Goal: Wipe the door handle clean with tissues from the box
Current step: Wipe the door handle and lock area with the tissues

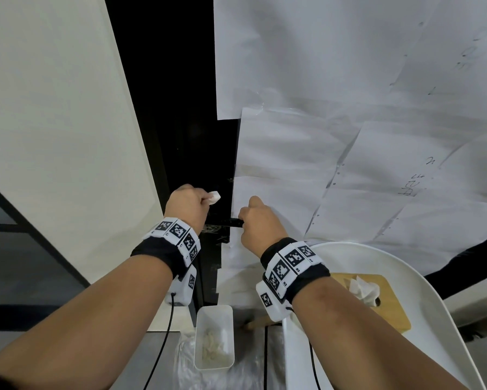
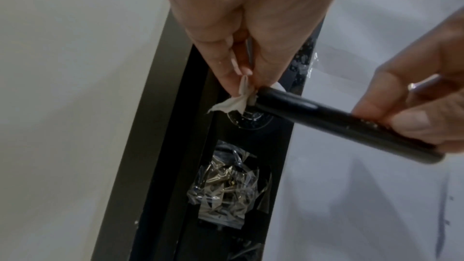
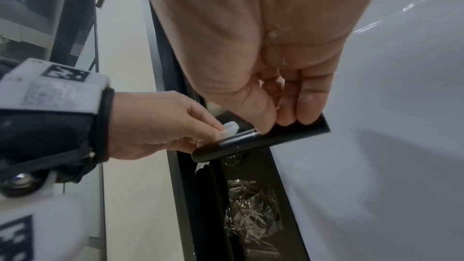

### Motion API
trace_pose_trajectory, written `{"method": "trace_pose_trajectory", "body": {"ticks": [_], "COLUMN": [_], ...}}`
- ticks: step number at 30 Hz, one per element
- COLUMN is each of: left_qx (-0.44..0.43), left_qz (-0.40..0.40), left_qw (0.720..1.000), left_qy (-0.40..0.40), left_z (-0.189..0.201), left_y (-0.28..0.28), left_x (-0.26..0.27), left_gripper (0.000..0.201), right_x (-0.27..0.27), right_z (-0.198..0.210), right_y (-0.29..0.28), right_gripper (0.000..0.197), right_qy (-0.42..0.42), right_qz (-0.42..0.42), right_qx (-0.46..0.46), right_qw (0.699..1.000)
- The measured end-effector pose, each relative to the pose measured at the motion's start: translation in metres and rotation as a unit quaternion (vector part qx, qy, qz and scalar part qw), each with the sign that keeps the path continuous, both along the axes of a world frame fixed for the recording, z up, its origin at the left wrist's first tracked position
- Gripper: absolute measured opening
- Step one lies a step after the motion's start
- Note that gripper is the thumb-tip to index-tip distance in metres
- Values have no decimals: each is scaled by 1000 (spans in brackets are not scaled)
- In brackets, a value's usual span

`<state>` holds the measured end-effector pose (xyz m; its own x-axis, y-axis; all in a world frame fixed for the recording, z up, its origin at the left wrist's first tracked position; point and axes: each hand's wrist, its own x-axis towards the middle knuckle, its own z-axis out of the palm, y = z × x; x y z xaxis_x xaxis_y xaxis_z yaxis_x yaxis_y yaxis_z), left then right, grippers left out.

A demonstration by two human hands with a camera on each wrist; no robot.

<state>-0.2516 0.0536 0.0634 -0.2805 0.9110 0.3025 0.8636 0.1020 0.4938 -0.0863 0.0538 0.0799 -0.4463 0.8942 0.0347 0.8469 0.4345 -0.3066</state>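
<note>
The black lever door handle (image 1: 234, 222) sticks out from the dark door edge. My left hand (image 1: 200, 202) pinches a small crumpled white tissue (image 1: 215, 197) and holds it against the handle's pivot end (image 2: 266, 98). The tissue (image 2: 237, 102) shows between thumb and fingertips. My right hand (image 1: 243, 222) grips the handle's free end (image 3: 296, 132), thumb and fingers curled round it. The tissue box (image 1: 377, 302), with a wooden lid and a white tissue sticking up, sits on the white round seat (image 1: 422, 313) at the lower right.
A white rectangular bin (image 1: 214, 337) holding used tissue scraps stands on the floor below the hands. White paper sheets (image 1: 349, 136) cover the door to the right. Crinkled clear tape (image 2: 226, 188) covers the lock below the handle. A pale wall (image 1: 53, 108) lies left.
</note>
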Motion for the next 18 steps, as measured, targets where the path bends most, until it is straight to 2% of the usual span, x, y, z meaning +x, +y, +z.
{"method": "trace_pose_trajectory", "body": {"ticks": [5,9,12,15,18], "left_qx": [-106,-111,-118,-58,12], "left_qz": [-27,-72,-55,-16,-9], "left_qw": [992,986,988,996,999], "left_qy": [67,103,88,59,34], "left_z": [0,-3,2,4,4], "left_y": [15,14,6,-6,-13], "left_x": [3,2,0,-4,-6], "left_gripper": [28,38,35,24,19], "right_x": [2,3,4,4,2], "right_z": [-1,-1,0,-1,-2], "right_y": [-1,-1,0,0,0], "right_gripper": [18,23,24,22,20], "right_qy": [3,5,5,7,8], "right_qz": [3,0,2,4,3], "right_qx": [9,5,3,7,5], "right_qw": [1000,1000,1000,1000,1000]}}
